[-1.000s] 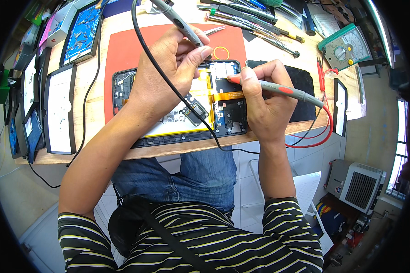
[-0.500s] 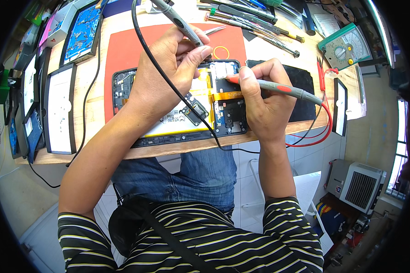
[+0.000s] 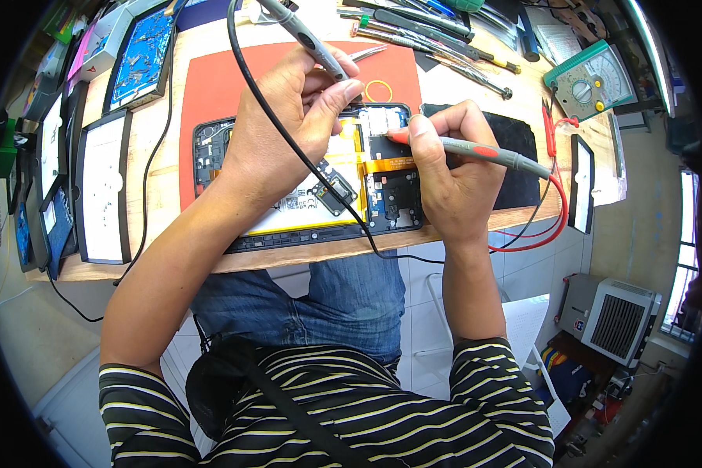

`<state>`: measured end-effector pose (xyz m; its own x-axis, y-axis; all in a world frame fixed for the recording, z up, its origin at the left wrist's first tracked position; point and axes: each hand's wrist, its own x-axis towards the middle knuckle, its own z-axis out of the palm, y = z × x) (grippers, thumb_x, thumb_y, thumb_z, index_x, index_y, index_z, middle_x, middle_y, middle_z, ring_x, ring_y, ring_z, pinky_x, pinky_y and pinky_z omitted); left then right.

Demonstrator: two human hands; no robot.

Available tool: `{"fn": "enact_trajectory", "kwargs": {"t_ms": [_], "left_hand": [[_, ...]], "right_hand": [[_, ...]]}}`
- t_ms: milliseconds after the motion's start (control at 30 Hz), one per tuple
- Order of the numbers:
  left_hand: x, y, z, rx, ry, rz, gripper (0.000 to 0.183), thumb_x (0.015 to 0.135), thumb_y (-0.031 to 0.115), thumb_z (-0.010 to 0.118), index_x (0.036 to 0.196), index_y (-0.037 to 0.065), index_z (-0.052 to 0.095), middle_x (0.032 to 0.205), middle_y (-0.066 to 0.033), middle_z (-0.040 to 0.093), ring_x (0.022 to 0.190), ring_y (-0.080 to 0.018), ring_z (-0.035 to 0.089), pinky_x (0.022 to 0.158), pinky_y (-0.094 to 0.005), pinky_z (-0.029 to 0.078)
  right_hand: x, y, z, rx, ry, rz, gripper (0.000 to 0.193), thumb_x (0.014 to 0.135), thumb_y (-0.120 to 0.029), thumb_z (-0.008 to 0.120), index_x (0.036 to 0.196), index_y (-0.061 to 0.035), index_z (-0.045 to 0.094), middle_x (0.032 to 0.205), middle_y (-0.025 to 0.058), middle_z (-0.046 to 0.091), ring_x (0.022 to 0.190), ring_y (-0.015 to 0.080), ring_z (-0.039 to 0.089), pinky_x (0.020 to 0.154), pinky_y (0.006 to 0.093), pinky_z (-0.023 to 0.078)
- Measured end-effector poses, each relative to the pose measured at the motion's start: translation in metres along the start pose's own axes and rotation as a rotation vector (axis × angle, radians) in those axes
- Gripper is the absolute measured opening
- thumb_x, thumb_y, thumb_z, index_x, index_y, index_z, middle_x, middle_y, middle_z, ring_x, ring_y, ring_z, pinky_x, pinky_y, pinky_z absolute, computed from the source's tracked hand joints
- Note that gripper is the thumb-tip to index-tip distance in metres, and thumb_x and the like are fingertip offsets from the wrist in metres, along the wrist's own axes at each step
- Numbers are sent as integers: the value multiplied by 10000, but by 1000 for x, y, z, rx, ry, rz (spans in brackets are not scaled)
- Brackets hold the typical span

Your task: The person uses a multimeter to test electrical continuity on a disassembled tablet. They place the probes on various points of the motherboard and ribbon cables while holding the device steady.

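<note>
An opened tablet (image 3: 320,235) lies on the near part of an orange-red mat (image 3: 210,82), its battery, boards and an orange ribbon cable (image 3: 390,164) laid bare. My left hand (image 3: 292,125) pinches a grey test probe (image 3: 308,43) with a black lead, over the tablet's far edge; the hand hides that probe's tip. Between the thumb and fingers of my right hand (image 3: 460,168) is a second grey probe (image 3: 483,150) with red markings and a red lead. Its red end points at the board near the tablet's upper right; whether it touches cannot be made out.
A green analog multimeter (image 3: 589,84) sits at the far right. Several screwdrivers and tweezers (image 3: 437,47) lie at the back. Beside the tablet is a black panel (image 3: 515,148). The black lead (image 3: 261,109) crosses over my left hand. Trays (image 3: 105,191) line the left side.
</note>
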<state>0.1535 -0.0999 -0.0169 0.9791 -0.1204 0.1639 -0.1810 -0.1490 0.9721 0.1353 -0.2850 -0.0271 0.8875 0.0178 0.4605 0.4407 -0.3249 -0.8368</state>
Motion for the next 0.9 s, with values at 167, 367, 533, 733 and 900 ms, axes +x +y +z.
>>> {"fn": "enact_trajectory", "kwargs": {"t_ms": [167, 367, 533, 733, 900], "left_hand": [[0, 0, 0, -10, -3, -5, 180, 974, 78, 596, 1137, 10, 559, 904, -71, 676, 681, -62, 593, 626, -189, 496], [0, -1, 0, -16, 2, -6, 180, 973, 91, 602, 1130, 15, 560, 905, -71, 677, 678, -60, 587, 624, -192, 490], [-1, -1, 0, -21, 4, -2, 175, 974, 86, 599, 1128, 13, 559, 899, -71, 678, 677, -61, 588, 623, -191, 490], [-1, -1, 1, -53, 29, 3, 145, 956, 94, 618, 1062, 7, 571, 819, -62, 662, 673, -72, 587, 614, -226, 492], [0, -2, 1, -62, 26, 3, 138, 955, 89, 617, 1057, 6, 572, 821, -64, 662, 673, -75, 588, 614, -229, 492]], "right_hand": [[1, 2, 2, 20, 6, -16, 148, 893, -76, 656, 788, -9, 575, 682, 65, 660, 589, 98, 627, 522, 251, 474], [-1, -3, -5, -60, -88, 27, 164, 961, -101, 615, 853, -2, 542, 775, 79, 676, 702, 57, 608, 623, 193, 482], [1, 0, 1, -4, -2, 1, 154, 896, -80, 656, 788, -10, 571, 680, 60, 657, 587, 93, 619, 521, 249, 468], [-1, -4, -4, -55, -46, 26, 155, 934, -82, 627, 822, -5, 554, 726, 67, 664, 638, 61, 598, 569, 203, 462], [0, -3, -3, -41, -16, -15, 159, 957, -66, 598, 825, -8, 530, 717, 54, 645, 591, 20, 524, 514, 172, 408]]}}
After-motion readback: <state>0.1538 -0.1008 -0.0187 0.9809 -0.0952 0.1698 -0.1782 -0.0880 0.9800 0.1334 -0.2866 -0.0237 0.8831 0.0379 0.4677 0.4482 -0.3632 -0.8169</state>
